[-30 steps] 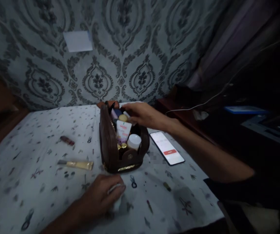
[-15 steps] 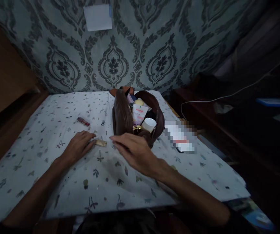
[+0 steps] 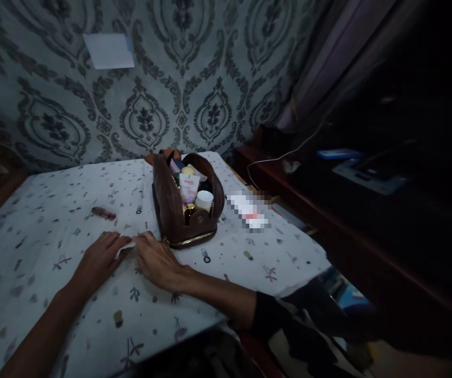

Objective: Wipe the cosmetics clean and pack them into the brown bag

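Observation:
My left hand [image 3: 102,257] and my right hand [image 3: 158,261] meet fingertip to fingertip, low over the patterned tablecloth [image 3: 80,191]. Both are closed, pinching at a small pale piece [image 3: 126,243] that the fingers mostly hide; its kind I cannot make out. Just beyond my right hand stands a brown zip bag [image 3: 167,202], its top wide open. Inside it show a white tube [image 3: 189,186] with red print, a white-lidded jar [image 3: 204,200] and a round yellowish item [image 3: 188,170]. A small reddish tube-like item [image 3: 103,213] lies past my left hand.
Right of the bag lies a blurred-out white item [image 3: 249,211]. A white cable [image 3: 275,158] runs across the dark furniture at right, near a blue-edged object [image 3: 338,154]. Patterned wallpaper [image 3: 145,115] with a white sheet [image 3: 109,51] rises behind the table.
My right hand has moved left to meet my left hand. The small tan piece at my left fingertips is now largely covered. The view has turned right.

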The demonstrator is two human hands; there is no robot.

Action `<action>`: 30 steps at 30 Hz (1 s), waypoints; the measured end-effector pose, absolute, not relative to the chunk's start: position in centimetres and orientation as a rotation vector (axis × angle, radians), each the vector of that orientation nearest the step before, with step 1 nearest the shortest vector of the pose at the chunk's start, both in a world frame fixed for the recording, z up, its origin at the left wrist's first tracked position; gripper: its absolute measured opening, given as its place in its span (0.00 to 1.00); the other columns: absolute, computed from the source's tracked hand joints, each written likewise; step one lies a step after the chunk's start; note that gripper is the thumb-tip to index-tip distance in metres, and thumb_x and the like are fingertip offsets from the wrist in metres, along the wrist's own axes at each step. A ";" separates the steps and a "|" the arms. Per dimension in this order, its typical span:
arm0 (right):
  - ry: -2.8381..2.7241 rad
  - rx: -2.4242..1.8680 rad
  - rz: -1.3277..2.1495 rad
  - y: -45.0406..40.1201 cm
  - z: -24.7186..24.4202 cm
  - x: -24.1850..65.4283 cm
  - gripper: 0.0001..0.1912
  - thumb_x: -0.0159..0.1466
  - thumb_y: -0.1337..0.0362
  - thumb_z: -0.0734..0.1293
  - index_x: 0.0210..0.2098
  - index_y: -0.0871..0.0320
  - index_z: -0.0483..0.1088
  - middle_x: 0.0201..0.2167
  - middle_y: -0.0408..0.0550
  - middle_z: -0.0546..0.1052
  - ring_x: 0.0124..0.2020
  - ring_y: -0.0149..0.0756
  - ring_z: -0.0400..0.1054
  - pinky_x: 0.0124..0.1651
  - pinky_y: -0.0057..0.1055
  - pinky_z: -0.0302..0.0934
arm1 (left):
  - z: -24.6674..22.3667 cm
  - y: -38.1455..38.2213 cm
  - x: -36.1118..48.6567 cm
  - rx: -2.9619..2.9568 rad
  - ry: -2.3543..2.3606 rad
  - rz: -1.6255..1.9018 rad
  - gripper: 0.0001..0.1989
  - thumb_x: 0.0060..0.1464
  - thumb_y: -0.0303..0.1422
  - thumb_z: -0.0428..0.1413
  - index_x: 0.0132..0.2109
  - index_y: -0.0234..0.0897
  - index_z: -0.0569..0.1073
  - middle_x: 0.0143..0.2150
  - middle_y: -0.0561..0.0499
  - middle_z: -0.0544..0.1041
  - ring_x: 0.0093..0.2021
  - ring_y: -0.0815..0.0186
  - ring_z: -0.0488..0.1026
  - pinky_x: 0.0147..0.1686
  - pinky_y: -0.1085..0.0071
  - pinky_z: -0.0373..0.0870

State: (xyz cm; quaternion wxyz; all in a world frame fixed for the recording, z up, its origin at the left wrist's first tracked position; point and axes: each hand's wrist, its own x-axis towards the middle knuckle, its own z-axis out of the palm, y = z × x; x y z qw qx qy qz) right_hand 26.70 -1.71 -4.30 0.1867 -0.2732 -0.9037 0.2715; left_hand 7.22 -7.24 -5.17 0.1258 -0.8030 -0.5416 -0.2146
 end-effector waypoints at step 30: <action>-1.666 -0.775 1.985 -2.6 -3.7 24.4 0.17 0.71 0.55 0.58 0.30 0.58 0.64 0.21 0.39 0.70 0.18 0.26 0.62 0.22 0.22 0.54 | 0.2 -6.4 9.7 -1.857 -2.062 -1.336 0.18 0.67 0.45 0.42 0.42 0.38 0.70 0.30 0.53 0.74 0.27 0.67 0.70 0.29 0.72 0.66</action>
